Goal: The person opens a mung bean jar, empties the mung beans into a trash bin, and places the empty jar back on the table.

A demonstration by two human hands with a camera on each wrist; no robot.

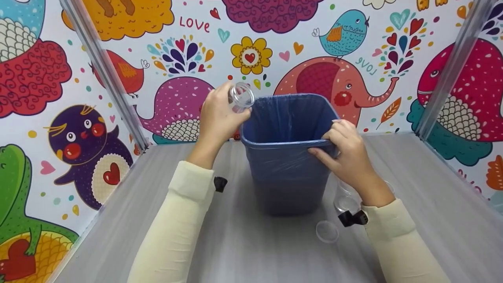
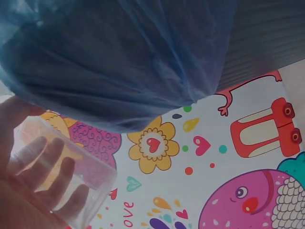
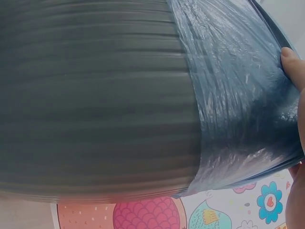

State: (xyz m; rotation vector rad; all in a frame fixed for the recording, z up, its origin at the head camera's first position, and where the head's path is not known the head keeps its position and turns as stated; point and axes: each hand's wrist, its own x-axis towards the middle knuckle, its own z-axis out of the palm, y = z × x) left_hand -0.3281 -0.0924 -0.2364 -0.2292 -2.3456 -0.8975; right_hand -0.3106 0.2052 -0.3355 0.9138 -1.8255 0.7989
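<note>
In the head view my left hand [image 1: 218, 114] holds a clear plastic jar [image 1: 242, 95] at the bin's left rim. The left wrist view shows the fingers wrapped around the jar, seen through its transparent wall. A blue-grey trash bin [image 1: 289, 196] stands upright between my hands. Its thin plastic liner [image 3: 233, 95] is folded down over the outside of the rim. My right hand [image 1: 349, 153] grips the bin's right front corner, thumb outside against the liner and fingers over the rim. The bin's floor is hidden.
A clear round lid [image 1: 327, 232] lies on the grey table [image 1: 251, 251] in front of the bin. More clear plastic containers [image 1: 346, 201] are partly hidden behind my right wrist. Patterned walls [image 1: 251, 23] and metal posts [image 1: 106, 70] close in the back and sides.
</note>
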